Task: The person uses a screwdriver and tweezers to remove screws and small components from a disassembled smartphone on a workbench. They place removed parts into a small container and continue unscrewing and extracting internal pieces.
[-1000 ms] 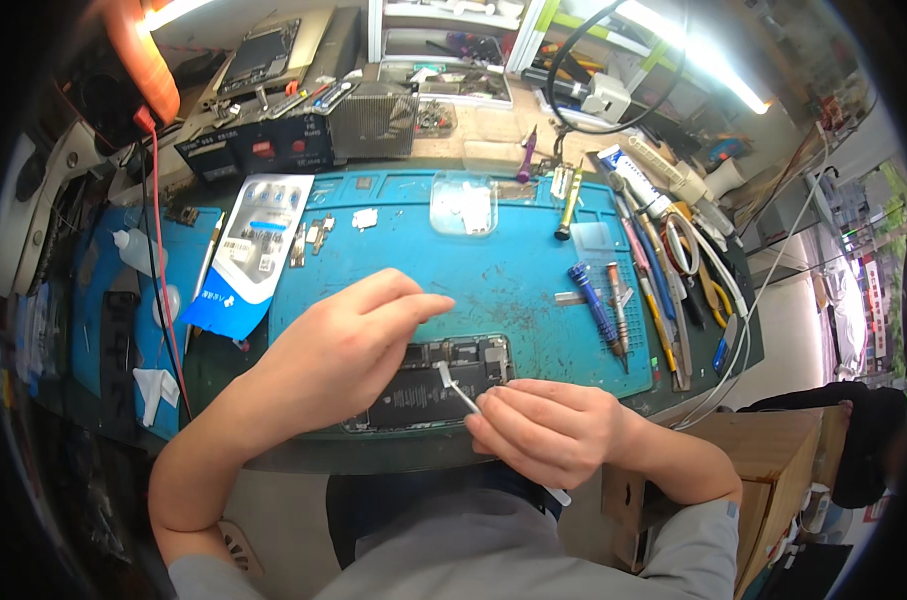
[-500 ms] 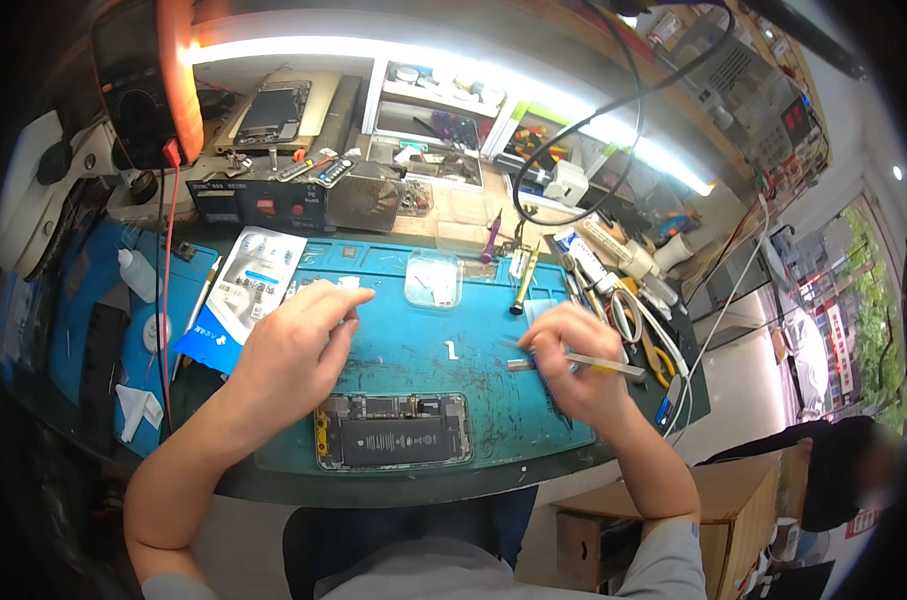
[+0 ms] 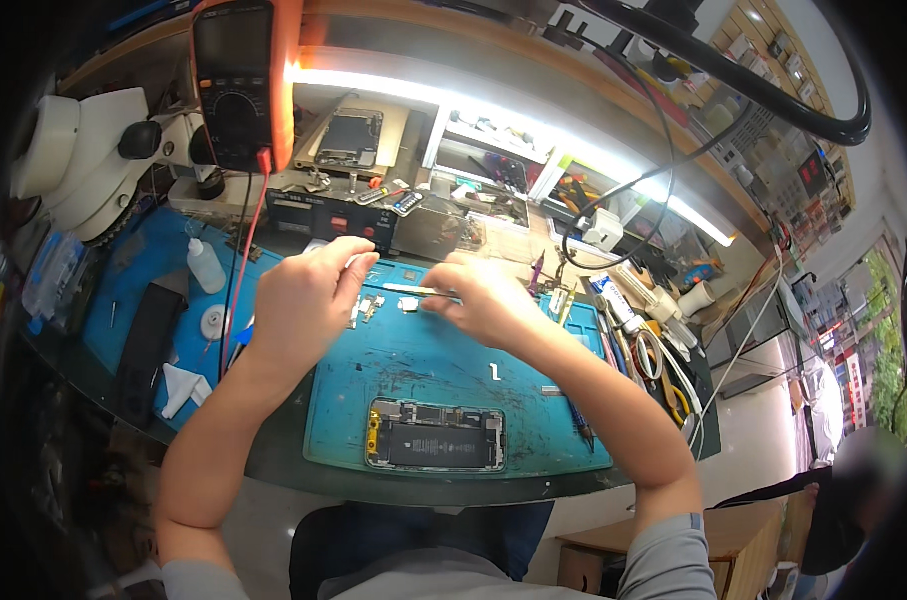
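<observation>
An opened phone [image 3: 439,443] lies on the blue mat close to the front edge, its black battery and inner parts exposed. Above the mat's far left part, my left hand [image 3: 309,305] is closed, a small white piece [image 3: 353,260] showing at its fingertips. My right hand [image 3: 484,300] has come close beside it, fingers pinching slim metal tweezers [image 3: 406,289] that point left. Small metal parts [image 3: 369,308] and a pale square bit [image 3: 408,305] sit beneath the hands. Nearer the phone is a white L-shaped piece [image 3: 495,372].
An orange multimeter [image 3: 236,85] stands at the back left beside a white microscope [image 3: 89,165]. A dropper bottle [image 3: 206,265] and crumpled white tissue [image 3: 184,388] are on the left. Pliers and other tools [image 3: 664,350] line the right. A black cable [image 3: 614,190] loops overhead.
My right hand has moved from the mat's right side leftward and away from me, now beside the left hand. The left hand has risen slightly. The whole view has shifted.
</observation>
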`<move>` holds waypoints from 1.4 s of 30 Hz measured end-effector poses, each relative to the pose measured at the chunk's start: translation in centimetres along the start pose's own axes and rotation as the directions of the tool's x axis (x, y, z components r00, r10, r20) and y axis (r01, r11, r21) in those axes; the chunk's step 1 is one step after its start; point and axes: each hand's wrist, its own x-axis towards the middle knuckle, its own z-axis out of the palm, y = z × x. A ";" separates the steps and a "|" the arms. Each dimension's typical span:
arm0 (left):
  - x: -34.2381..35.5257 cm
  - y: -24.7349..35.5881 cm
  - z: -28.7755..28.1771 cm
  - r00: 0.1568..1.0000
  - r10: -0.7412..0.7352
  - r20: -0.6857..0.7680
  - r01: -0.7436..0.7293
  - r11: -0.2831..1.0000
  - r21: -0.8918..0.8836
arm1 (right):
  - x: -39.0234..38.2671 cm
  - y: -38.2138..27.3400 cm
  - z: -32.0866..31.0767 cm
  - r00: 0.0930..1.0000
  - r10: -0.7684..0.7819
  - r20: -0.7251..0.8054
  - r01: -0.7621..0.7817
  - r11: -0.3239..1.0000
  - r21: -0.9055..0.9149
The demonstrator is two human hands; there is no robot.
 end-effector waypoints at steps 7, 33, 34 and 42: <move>-0.1 0.6 -0.5 1.000 -0.023 0.003 0.023 1.000 0.012 | 2.1 -0.7 1.2 0.983 0.106 0.149 -0.096 0.993 -0.073; -4.1 8.0 2.8 0.601 -0.015 0.799 0.763 0.308 -0.568 | -14.3 -5.0 -1.4 0.886 -0.052 -0.462 0.133 0.980 0.146; -4.3 7.8 2.8 0.594 -0.019 0.804 0.771 0.298 -0.563 | -14.2 -4.6 -1.2 0.869 -0.148 -0.472 0.196 0.979 0.054; -5.9 6.4 1.4 0.910 0.131 0.394 -0.005 0.952 -0.306 | -15.1 -3.7 0.3 0.904 -0.170 -0.391 0.189 0.982 0.010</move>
